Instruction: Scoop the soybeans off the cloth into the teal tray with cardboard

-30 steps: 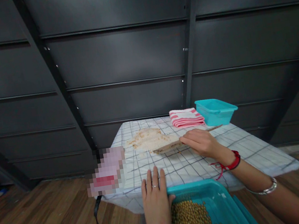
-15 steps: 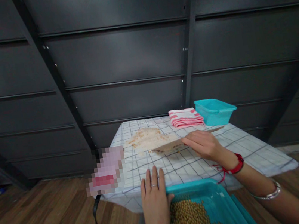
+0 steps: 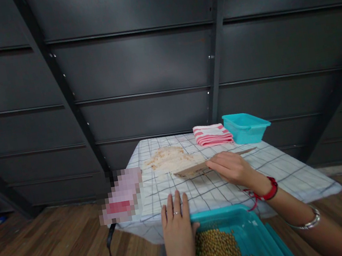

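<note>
My right hand [image 3: 231,169] is closed around a long, flat brown strip [image 3: 192,170], pointed at its far end; its material I cannot make out. The strip is held low over the white checked cloth [image 3: 150,194], near a spread of pale crumbly matter [image 3: 171,158]. My left hand [image 3: 178,230] lies flat with fingers stretched out at the table's front edge, its thumb by the rim of a teal tray [image 3: 217,212]. Small round yellow-brown beans or grains [image 3: 221,252] fill part of this tray.
A folded pink-and-white striped towel [image 3: 212,134] and a small teal basin [image 3: 249,127] stand at the back right of the table. At the left edge lies a blurred pink object [image 3: 123,194], with a black strap [image 3: 112,254] hanging below. Dark panelled wall [image 3: 138,64] rises behind.
My right hand has shifted slightly left and down with the brown strip. The left hand stays in place.
</note>
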{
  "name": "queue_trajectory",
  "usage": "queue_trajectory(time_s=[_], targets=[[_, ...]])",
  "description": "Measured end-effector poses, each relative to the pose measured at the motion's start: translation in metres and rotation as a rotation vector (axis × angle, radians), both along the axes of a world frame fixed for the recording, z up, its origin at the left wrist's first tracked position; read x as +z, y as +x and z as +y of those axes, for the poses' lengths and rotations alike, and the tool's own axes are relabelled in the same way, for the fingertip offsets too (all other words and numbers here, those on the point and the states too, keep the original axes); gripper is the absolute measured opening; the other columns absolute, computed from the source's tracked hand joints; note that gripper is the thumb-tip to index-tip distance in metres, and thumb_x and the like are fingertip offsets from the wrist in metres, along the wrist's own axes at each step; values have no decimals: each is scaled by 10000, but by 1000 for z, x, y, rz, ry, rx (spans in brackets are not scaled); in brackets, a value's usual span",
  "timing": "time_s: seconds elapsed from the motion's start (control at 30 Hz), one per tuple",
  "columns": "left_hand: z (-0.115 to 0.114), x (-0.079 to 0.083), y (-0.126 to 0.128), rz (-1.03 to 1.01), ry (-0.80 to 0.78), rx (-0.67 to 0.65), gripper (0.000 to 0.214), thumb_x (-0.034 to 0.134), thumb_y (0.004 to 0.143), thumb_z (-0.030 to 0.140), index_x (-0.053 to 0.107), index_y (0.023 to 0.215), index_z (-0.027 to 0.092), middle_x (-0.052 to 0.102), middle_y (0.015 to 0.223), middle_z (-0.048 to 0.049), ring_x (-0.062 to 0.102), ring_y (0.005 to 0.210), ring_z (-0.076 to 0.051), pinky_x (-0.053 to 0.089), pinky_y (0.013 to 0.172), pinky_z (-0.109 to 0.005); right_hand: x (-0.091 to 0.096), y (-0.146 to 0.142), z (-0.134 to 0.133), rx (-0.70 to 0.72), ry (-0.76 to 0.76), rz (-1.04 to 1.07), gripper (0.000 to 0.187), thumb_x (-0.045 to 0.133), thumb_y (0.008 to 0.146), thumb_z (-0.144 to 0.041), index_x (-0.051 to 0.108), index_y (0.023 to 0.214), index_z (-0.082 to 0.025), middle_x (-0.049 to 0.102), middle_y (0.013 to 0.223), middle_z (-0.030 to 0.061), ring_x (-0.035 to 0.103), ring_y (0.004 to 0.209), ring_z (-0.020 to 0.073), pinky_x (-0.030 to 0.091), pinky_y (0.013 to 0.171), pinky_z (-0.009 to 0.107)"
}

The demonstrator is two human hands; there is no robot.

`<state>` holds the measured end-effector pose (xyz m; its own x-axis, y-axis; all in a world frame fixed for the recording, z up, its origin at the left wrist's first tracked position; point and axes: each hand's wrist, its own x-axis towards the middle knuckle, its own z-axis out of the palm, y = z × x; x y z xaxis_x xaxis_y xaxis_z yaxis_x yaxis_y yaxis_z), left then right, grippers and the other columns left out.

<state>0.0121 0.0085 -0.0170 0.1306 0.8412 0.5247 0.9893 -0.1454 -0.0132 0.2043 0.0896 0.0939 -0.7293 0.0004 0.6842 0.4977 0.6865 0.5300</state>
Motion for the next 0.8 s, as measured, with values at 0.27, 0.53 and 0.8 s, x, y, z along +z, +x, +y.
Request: queue_trajectory(time_s=[0.27,0.53,0.8], targets=[[0,-1,1,-2,4,0,560,621,667,194,497,1213,197,517,1288,-88,475,1170,-283,460,916,-458,-2,9,-7,8,-15,13,232,410,784,-4,524,941,-131,603,698,46,509,668,131,414,577,267],[0,-1,-1,13,4,-5,545,594,687,200,487,1222,193,522,1284,-96,479,1167,-280,458,910,-455,0,14,-11,20,-7,35,251,405,770,15,522,927,-141,603,665,32,523,651,126,431,574,262],[0,0,-1,12,9,-13,530,578,694,192,492,1217,183,524,1285,-96,478,1167,-278,454,912,-455,-2,25,-19,-13,-28,16,236,402,785,-3,529,936,-133,613,685,47,537,682,136,453,594,272]])
